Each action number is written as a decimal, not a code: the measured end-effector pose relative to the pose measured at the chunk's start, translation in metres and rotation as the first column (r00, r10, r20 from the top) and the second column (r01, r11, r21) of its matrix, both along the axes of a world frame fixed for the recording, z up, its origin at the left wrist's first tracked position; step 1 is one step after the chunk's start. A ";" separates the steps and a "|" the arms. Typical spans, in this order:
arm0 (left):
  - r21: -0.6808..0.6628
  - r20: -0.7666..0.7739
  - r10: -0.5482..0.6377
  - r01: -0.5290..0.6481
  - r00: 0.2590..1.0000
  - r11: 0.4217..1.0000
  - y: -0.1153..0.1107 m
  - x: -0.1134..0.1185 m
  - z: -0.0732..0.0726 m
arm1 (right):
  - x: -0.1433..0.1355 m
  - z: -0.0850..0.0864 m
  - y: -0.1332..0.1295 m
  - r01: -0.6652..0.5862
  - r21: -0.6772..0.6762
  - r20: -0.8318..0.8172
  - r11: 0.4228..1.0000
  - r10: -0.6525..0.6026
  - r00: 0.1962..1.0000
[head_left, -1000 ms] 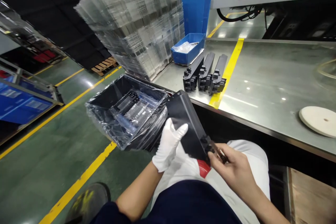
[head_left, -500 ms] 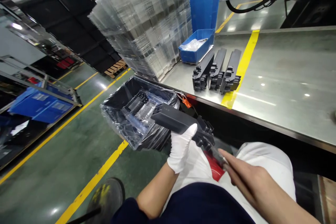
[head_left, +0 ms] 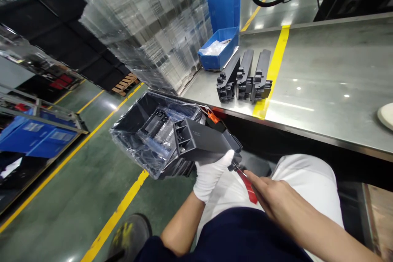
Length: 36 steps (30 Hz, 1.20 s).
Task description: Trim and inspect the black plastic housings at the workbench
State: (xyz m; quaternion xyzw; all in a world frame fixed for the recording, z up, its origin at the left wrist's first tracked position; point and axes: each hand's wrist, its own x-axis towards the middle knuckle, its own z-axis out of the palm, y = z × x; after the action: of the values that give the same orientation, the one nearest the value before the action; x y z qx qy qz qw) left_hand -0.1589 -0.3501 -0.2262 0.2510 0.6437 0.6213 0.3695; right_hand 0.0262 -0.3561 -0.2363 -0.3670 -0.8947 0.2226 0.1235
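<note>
My left hand, in a white glove, is closed around a long black plastic part above my lap. The part's hollow, ribbed end faces left, and its other end points towards my right hand. Bare and closed, my right hand grips a thin, blade-like metal tool, mostly hidden by the fingers. The tool's tip is at the clipped right end of the part; whether it touches is hard to tell. Three similar black plastic parts stand side by side on the metal table.
Left of the held part is a black bin lined with clear plastic, with black parts inside. A blue tray with plastic bags sits on the table by tall stacks of clear trays. An orange tag hangs at the table edge.
The black part has turned so that its hollow end shows. My right hand has come up and left, bringing the tool to the part's right end. The view has shifted slightly.
</note>
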 end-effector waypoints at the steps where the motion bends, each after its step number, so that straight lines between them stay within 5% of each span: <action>1: -0.006 0.001 -0.012 0.012 1.000 1.000 0.001 0.000 0.002 | -0.001 -0.001 -0.001 -0.025 0.014 0.061 1.000 0.024 0.998; 6: 0.024 -0.065 -0.131 0.132 0.989 0.991 0.007 -0.003 0.003 | -0.002 0.001 -0.002 -0.101 0.092 0.253 0.991 0.074 0.965; 11: 0.001 -0.060 -0.256 0.256 0.965 0.967 0.009 -0.007 -0.003 | 0.004 0.014 0.003 -0.105 -0.081 -0.017 0.991 0.104 0.994; 14: -0.001 -0.083 -0.238 0.239 0.968 0.971 0.010 -0.009 -0.005 | 0.009 0.012 0.005 -0.058 -0.118 -0.122 0.991 0.044 0.992; 19: -0.002 -0.124 -0.200 0.201 0.972 0.980 0.012 -0.008 0.000 | 0.014 -0.005 0.010 0.031 -0.024 -0.035 0.999 -0.032 0.999; 25: -0.010 -0.095 -0.146 0.146 0.985 0.989 0.012 -0.005 -0.002 | 0.010 0.013 0.016 -0.007 -0.369 -0.108 0.929 -0.035 0.994; 34: 0.026 0.066 -0.085 0.083 0.994 0.996 0.010 -0.004 -0.013 | 0.006 0.015 0.016 -0.008 -0.435 -0.166 0.901 -0.072 0.984; 36: 0.037 0.086 -0.082 0.079 0.993 0.996 0.009 -0.005 -0.013 | 0.005 0.012 0.015 -0.012 -0.361 -0.133 0.932 -0.039 0.990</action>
State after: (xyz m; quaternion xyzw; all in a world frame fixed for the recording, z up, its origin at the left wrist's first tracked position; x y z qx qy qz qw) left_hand -0.1636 -0.3407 -0.2390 0.2555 0.6058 0.6270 0.4180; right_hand 0.0310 -0.3414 -0.2240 -0.3734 -0.8253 0.4071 0.1171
